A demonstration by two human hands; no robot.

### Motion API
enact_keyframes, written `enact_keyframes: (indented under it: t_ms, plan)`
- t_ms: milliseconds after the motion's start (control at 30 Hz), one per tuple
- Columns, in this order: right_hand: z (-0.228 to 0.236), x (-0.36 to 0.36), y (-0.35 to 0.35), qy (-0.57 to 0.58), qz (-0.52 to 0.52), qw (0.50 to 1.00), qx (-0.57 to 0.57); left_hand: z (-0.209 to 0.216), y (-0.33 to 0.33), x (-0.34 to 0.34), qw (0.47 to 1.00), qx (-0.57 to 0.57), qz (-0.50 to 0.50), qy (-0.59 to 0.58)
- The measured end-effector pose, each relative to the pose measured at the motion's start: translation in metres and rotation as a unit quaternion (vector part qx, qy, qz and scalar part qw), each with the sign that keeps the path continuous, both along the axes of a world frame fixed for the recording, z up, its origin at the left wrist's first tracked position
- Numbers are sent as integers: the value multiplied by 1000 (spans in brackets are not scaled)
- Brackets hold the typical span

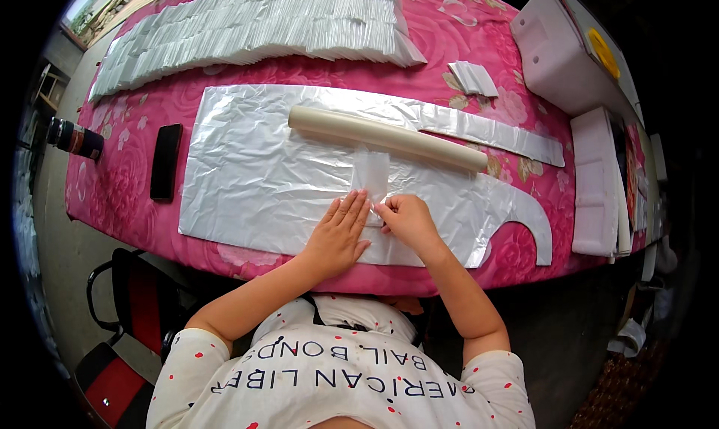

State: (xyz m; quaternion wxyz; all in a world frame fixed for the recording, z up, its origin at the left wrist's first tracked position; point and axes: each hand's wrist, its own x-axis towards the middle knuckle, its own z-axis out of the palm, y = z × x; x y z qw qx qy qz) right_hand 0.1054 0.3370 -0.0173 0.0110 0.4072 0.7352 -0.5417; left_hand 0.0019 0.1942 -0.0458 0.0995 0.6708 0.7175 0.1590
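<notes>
Left fingers [350, 210] are lying flat, right fingertips [380, 207] seemingly pinching the translucent sheet [371, 168], which I'm judging light, slippery, best edge-held.

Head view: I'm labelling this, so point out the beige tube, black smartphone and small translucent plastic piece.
Beige tube [386, 138], head view: middle of its length.
Black smartphone [165, 163], head view: its upward face.
Small translucent plastic piece [371, 173], head view: its middle.

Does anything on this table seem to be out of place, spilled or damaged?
No spill or clear damage shows. The small white stack lies apart from the long white rows, so it looks a little stray. The beige tube lies aslant on the wrinkled silvery plastic, perhaps on purpose.
</notes>
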Motion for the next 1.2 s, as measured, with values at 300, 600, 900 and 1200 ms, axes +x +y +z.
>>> enact_keyframes:
  t_ms: [300, 600, 900, 1200]
  plan:
    - [-7, 9, -12, 121, 71, 805, 577, 4, 4, -2, 1000, 18, 22, -11]
    - [-20, 7, 20, 221, 255, 833, 438, -5, 15, -7, 992, 101, 29, 71]
    - [-21, 14, 13, 254, 240, 835, 425, 0, 0, -15, 994, 98, -45, 26]
    - [-16, 40, -21, 273, 230, 843, 403, 12, -29, -16, 990, 72, -100, -66]
